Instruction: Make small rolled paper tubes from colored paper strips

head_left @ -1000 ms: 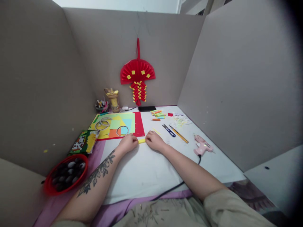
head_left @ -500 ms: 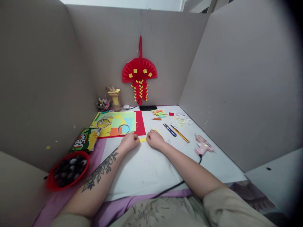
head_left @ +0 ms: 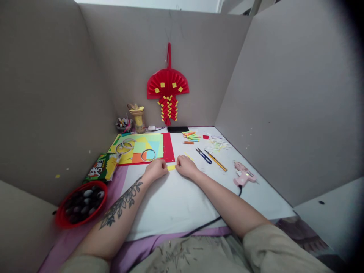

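Observation:
Between my two hands a narrow strip of yellow paper (head_left: pixel 171 167) shows, low over the white table top. My left hand (head_left: pixel 156 170) is closed on the strip's left end, its fingers curled inward. Closed on the right end is my right hand (head_left: pixel 185 166), knuckles up. The fingertips of both hands are mostly hidden. Just beyond my left hand lie coloured paper sheets (head_left: pixel 155 138) with a metal ring (head_left: pixel 148 155) on top. To the right of my right hand are dark blue thread snips (head_left: pixel 204 156) and a yellow pencil (head_left: pixel 216 161).
A pink glue gun (head_left: pixel 243 174) with a black cord lies at the right. Small rolled paper tubes (head_left: pixel 191 135) and paper scraps (head_left: pixel 218 144) sit farther back. At the left are a red bowl (head_left: pixel 104 193) and a snack bag (head_left: pixel 102 167). A red paper fan decoration (head_left: pixel 167 85) hangs on the back panel.
Both hands keep their grip on the yellow strip. They have barely moved; the right hand is shifted very slightly to the left.

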A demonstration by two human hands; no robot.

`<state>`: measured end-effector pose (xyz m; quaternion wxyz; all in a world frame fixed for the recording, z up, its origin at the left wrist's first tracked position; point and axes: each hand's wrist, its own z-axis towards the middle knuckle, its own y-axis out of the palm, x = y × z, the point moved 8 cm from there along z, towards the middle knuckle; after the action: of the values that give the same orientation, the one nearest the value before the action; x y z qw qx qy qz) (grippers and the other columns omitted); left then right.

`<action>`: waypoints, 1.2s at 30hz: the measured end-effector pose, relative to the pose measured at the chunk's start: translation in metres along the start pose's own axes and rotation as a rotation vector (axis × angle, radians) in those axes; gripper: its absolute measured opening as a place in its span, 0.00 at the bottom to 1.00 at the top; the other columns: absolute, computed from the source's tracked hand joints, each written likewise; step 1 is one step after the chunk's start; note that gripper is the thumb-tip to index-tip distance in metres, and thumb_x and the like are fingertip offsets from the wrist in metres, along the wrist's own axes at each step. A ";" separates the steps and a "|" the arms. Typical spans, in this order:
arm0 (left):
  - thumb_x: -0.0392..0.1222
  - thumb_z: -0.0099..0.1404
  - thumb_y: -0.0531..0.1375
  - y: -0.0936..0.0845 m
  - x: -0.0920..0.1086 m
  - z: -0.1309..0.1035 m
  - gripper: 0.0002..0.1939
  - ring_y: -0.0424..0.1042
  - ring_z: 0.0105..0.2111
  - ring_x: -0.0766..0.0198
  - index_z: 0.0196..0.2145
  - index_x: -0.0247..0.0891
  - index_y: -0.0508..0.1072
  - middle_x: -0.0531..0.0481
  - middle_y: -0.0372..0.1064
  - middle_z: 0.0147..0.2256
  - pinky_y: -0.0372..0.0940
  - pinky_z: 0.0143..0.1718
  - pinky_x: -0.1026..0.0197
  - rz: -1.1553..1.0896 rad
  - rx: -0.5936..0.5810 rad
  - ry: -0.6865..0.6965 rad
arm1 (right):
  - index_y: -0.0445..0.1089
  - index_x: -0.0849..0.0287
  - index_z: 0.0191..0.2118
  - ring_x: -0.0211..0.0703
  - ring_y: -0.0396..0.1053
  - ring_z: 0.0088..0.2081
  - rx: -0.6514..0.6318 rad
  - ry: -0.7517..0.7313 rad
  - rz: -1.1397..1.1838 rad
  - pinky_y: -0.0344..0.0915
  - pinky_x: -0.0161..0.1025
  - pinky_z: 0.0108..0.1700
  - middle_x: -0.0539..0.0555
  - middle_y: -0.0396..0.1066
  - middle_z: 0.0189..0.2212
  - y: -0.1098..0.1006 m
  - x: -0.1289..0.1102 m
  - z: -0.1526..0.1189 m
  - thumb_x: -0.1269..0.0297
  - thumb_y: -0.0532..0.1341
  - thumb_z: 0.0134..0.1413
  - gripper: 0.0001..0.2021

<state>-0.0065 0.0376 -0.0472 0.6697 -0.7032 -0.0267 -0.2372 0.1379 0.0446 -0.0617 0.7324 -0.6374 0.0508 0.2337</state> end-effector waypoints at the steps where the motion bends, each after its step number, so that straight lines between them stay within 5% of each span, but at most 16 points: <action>1: 0.38 0.53 0.58 -0.001 0.002 0.000 0.09 0.68 0.32 0.62 0.33 0.40 0.73 0.49 0.70 0.34 0.58 0.30 0.65 -0.017 0.018 0.029 | 0.65 0.58 0.33 0.42 0.61 0.34 0.009 0.008 0.033 0.54 0.36 0.35 0.53 0.67 0.32 -0.001 0.001 0.000 0.68 0.58 0.48 0.04; 4: 0.40 0.57 0.57 -0.001 0.012 -0.004 0.13 0.68 0.34 0.64 0.40 0.44 0.75 0.50 0.68 0.38 0.59 0.33 0.66 -0.046 0.005 0.154 | 0.63 0.57 0.33 0.39 0.59 0.32 0.031 0.018 0.121 0.52 0.35 0.33 0.50 0.65 0.30 -0.004 0.005 0.000 0.70 0.60 0.45 0.07; 7: 0.45 0.62 0.54 0.001 0.021 -0.011 0.12 0.68 0.35 0.64 0.37 0.47 0.77 0.49 0.67 0.37 0.58 0.32 0.65 0.034 -0.035 0.247 | 0.64 0.58 0.33 0.39 0.59 0.32 0.046 -0.020 0.183 0.53 0.34 0.33 0.49 0.64 0.29 -0.002 0.005 0.001 0.75 0.57 0.45 0.08; 12: 0.46 0.65 0.49 -0.004 0.019 -0.023 0.16 0.69 0.37 0.59 0.37 0.47 0.78 0.47 0.68 0.36 0.57 0.30 0.63 0.250 -0.058 0.252 | 0.72 0.56 0.37 0.40 0.60 0.39 0.036 -0.338 0.253 0.56 0.35 0.40 0.53 0.64 0.34 0.002 -0.016 -0.004 0.82 0.54 0.47 0.17; 17: 0.41 0.64 0.49 -0.006 0.016 -0.027 0.16 0.68 0.38 0.57 0.38 0.48 0.77 0.45 0.68 0.37 0.57 0.30 0.61 0.353 -0.091 0.258 | 0.76 0.50 0.36 0.41 0.59 0.37 0.037 -0.567 0.108 0.55 0.38 0.39 0.53 0.66 0.33 0.002 -0.035 -0.016 0.69 0.58 0.56 0.10; 21: 0.41 0.64 0.48 -0.006 0.016 -0.028 0.17 0.68 0.37 0.55 0.37 0.47 0.77 0.44 0.68 0.35 0.58 0.30 0.60 0.390 -0.102 0.281 | 0.77 0.50 0.35 0.42 0.60 0.37 0.087 -0.531 0.014 0.55 0.39 0.38 0.54 0.69 0.34 -0.004 -0.029 -0.020 0.61 0.57 0.58 0.09; 30: 0.34 0.58 0.51 -0.008 0.015 -0.024 0.15 0.69 0.37 0.58 0.31 0.43 0.78 0.45 0.71 0.36 0.59 0.31 0.62 0.239 -0.097 0.254 | 0.77 0.54 0.34 0.43 0.64 0.39 0.037 -0.379 0.004 0.59 0.39 0.42 0.54 0.72 0.35 -0.012 -0.005 -0.022 0.74 0.57 0.53 0.12; 36: 0.33 0.58 0.50 -0.016 0.004 -0.015 0.16 0.69 0.38 0.61 0.33 0.42 0.77 0.49 0.72 0.37 0.62 0.38 0.63 0.005 0.059 0.220 | 0.74 0.59 0.32 0.43 0.65 0.40 0.193 -0.219 0.141 0.61 0.39 0.45 0.54 0.72 0.33 -0.023 0.012 -0.018 0.81 0.54 0.46 0.14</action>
<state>-0.0127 0.0233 -0.0311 0.6896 -0.6531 0.0416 -0.3103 0.1614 0.0291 -0.0482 0.7732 -0.5298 0.0376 0.3466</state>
